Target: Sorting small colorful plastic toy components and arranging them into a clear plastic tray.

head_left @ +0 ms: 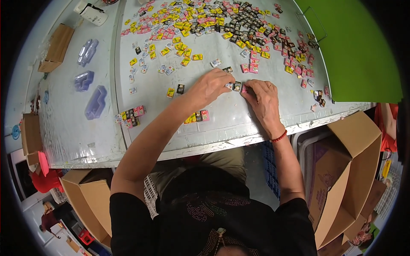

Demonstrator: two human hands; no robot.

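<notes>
Many small block-shaped packets in yellow, pink, black and white lie over the worktable. In front of me my left hand (210,88) pinches a white packet (229,86) at its fingertips. Facing it, my right hand (264,99) has thumb and fingers closed on a pink packet (244,89). Between the two sits a black packet (237,86), in line with them. Beyond my left fingers lies another black packet (227,69). Close to my left forearm is a short row of yellow, black and pink packets (197,117), partly hidden by the arm.
A dense spread of packets (192,20) covers the table's far side. More grouped packets (130,116) lie left of my forearm. Clear plastic trays (96,102) and a cardboard box (57,48) are farther left. A green panel (358,51) borders the right; open cartons (356,166) stand below the edge.
</notes>
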